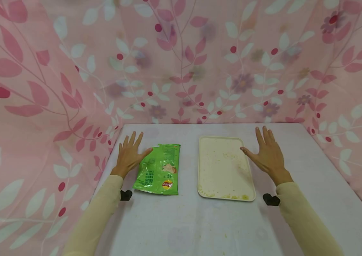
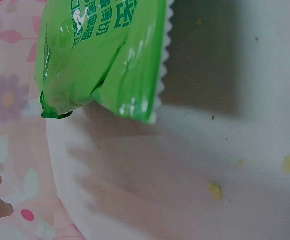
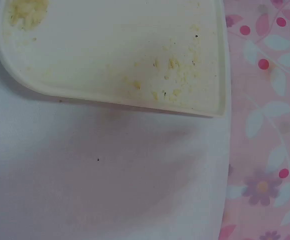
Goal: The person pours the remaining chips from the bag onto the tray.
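While L hand (image 1: 129, 154) is splayed nr bag (image 1: 158, 169) | R hand (image 1: 268, 155) fingers wide nr tray (image 1: 220, 170)

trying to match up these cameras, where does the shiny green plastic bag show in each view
Head: shiny green plastic bag, left of and below centre.
Left wrist: upper left, cut by the top edge.
Right wrist: not in it.
Shared landmark: pink floral fabric, visible in all three views.
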Action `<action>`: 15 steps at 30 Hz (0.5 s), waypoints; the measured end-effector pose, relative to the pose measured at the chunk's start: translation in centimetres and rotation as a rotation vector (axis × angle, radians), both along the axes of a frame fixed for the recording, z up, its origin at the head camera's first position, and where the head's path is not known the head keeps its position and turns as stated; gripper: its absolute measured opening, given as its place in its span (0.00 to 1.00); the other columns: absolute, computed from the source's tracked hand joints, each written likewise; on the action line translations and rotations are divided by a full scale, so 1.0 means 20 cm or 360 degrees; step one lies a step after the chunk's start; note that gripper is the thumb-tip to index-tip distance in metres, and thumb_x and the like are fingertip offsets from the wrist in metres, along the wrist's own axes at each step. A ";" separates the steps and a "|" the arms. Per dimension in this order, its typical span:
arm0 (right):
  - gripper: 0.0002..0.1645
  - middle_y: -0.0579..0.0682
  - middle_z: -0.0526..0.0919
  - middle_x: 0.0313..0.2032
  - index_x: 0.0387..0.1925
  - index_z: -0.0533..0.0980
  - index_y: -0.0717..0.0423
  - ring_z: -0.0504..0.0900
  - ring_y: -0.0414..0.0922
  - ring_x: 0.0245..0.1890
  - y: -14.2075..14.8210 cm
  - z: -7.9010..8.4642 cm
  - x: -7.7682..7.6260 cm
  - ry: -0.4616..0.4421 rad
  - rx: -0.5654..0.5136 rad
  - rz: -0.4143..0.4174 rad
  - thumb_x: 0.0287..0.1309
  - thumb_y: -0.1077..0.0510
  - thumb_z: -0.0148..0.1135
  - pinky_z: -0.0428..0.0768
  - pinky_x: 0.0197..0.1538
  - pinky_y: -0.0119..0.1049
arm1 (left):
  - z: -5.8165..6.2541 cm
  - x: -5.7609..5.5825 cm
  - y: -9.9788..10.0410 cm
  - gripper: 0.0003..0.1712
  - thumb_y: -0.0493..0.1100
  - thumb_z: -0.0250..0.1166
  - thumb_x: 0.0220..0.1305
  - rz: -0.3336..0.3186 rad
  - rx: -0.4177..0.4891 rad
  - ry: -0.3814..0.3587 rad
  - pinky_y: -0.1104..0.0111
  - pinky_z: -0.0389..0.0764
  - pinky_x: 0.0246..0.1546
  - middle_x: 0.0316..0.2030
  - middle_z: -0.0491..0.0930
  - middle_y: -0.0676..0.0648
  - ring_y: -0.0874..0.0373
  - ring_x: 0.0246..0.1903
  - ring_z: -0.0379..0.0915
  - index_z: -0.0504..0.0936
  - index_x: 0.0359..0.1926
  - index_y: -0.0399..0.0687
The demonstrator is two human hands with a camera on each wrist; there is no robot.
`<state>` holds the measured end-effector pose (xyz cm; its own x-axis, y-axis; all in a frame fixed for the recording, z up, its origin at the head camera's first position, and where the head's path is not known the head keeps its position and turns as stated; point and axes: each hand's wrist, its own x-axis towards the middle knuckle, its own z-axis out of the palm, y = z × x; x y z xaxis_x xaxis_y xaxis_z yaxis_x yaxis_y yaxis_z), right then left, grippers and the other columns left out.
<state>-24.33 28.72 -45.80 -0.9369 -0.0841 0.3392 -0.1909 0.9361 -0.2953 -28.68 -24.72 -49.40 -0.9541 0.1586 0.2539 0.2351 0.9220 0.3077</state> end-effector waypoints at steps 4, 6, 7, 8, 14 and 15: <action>0.62 0.64 0.46 0.74 0.77 0.45 0.54 0.42 0.61 0.74 0.00 0.00 0.00 -0.0002 0.0002 -0.0001 0.56 0.24 0.54 0.54 0.64 0.67 | 0.00 0.00 0.00 0.53 0.78 0.52 0.59 -0.0006 0.0001 -0.0012 0.28 0.42 0.59 0.76 0.45 0.42 0.31 0.71 0.40 0.48 0.78 0.61; 0.62 0.64 0.45 0.74 0.77 0.44 0.54 0.42 0.61 0.74 0.00 0.00 0.01 -0.0001 0.0006 -0.0003 0.56 0.24 0.54 0.54 0.64 0.66 | 0.00 0.00 0.00 0.53 0.78 0.52 0.59 -0.0009 0.0003 -0.0014 0.28 0.42 0.59 0.76 0.45 0.42 0.31 0.71 0.39 0.48 0.78 0.61; 0.62 0.64 0.46 0.74 0.77 0.44 0.54 0.42 0.61 0.74 0.00 0.00 0.01 0.0002 0.0012 -0.0003 0.56 0.24 0.54 0.54 0.65 0.66 | 0.00 0.00 0.00 0.53 0.78 0.52 0.59 -0.0009 0.0003 -0.0010 0.29 0.42 0.60 0.76 0.45 0.42 0.31 0.71 0.39 0.49 0.78 0.61; 0.62 0.64 0.46 0.74 0.77 0.45 0.55 0.43 0.62 0.74 0.00 0.00 0.01 0.0007 0.0017 -0.0003 0.56 0.24 0.54 0.54 0.65 0.65 | 0.00 0.00 0.00 0.53 0.78 0.52 0.59 -0.0009 -0.0001 -0.0001 0.29 0.43 0.60 0.75 0.46 0.42 0.31 0.71 0.40 0.49 0.77 0.61; 0.62 0.64 0.46 0.74 0.77 0.46 0.55 0.44 0.63 0.73 0.00 0.00 0.02 0.0041 0.0036 -0.0001 0.55 0.24 0.55 0.55 0.65 0.65 | 0.00 0.00 0.00 0.53 0.78 0.51 0.58 -0.0005 -0.0031 0.0013 0.29 0.44 0.60 0.75 0.48 0.40 0.31 0.71 0.41 0.46 0.78 0.63; 0.62 0.64 0.46 0.74 0.77 0.46 0.55 0.44 0.63 0.73 0.00 0.00 0.02 0.0042 0.0037 -0.0001 0.55 0.24 0.55 0.54 0.65 0.65 | 0.00 -0.01 0.00 0.53 0.78 0.52 0.59 -0.0006 -0.0033 0.0012 0.29 0.44 0.60 0.75 0.48 0.40 0.31 0.71 0.41 0.45 0.78 0.64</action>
